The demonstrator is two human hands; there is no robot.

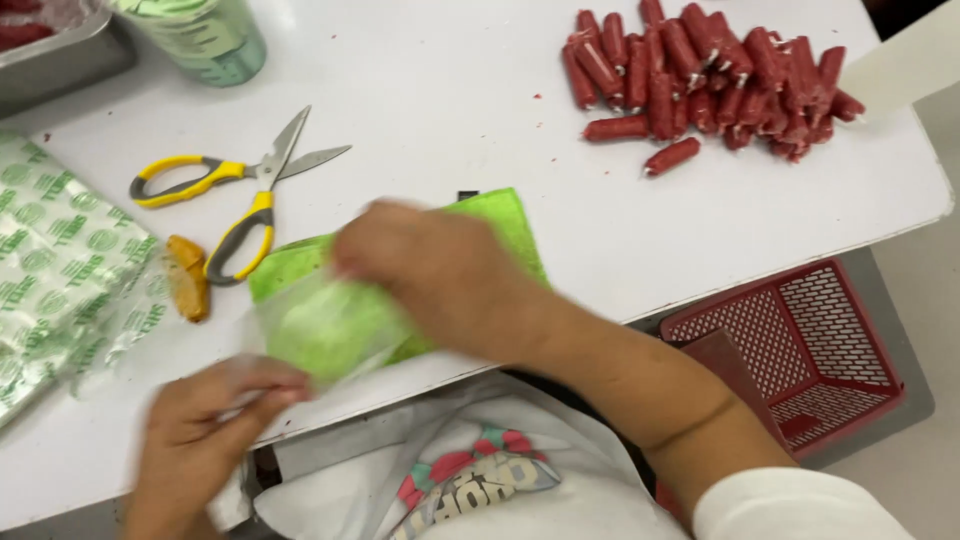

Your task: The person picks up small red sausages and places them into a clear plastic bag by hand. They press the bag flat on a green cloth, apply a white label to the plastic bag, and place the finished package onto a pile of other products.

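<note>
Head view, both hands (300,340) pinching a clear plastic bag (320,325) over green cloth (500,225), forearms bent inward

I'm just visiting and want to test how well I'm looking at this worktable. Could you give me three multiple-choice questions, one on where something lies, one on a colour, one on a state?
1. Where does the pile of red sausages lie on the white table?
A. far right part
B. near left edge
C. inside the red basket

2. What colour are the handles of the scissors?
A. blue
B. yellow and grey
C. red

3. How do the scissors lie?
A. held in a hand
B. flat, blades apart
C. flat, blades shut

Answers:
1 A, the pile sits toward the table's far right corner, while the red basket stands below the table edge.
2 B, both loops are yellow with grey inside.
3 B, they lie untouched with blades spread; the left hand and right hand are at a clear plastic bag over a green cloth.
</note>
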